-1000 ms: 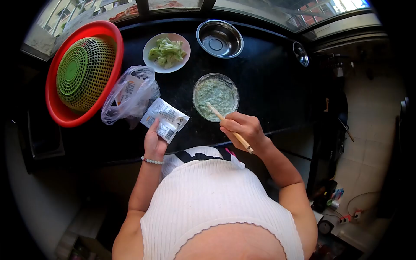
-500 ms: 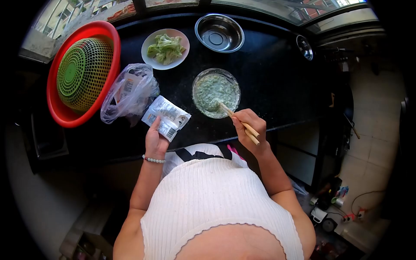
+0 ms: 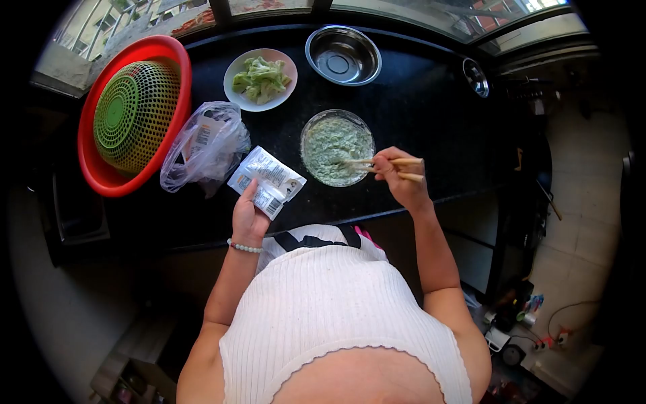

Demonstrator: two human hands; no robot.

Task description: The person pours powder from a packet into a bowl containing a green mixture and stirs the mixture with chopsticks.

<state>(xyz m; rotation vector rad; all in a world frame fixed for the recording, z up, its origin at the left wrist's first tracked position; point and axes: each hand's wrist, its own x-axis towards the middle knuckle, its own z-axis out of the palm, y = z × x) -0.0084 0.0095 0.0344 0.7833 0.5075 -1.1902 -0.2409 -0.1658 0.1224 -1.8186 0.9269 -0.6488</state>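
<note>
Dark table point(image 3: 437, 135) by windows point(image 3: 397, 17) | left hand point(image 3: 250, 219) grips silver packet point(image 3: 268, 180), right hand point(image 3: 404, 183) grips chopsticks point(image 3: 411, 161), tips in green mixture point(image 3: 333, 143) inside clear bowl point(image 3: 336, 112) | hands apart | outward: plastic bag point(image 3: 208, 143), plate point(image 3: 237, 66) of leaves point(image 3: 261, 79), steel bowl point(image 3: 344, 62), red basin point(image 3: 183, 74) holding green colander point(image 3: 120, 114)

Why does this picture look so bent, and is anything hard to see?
Head view: the counter looks curved and corners go black, probably from a wide lens; same head view: the steel bowl shows bright glints, below the counter is dim, small print on the packet is unreadable.
</note>
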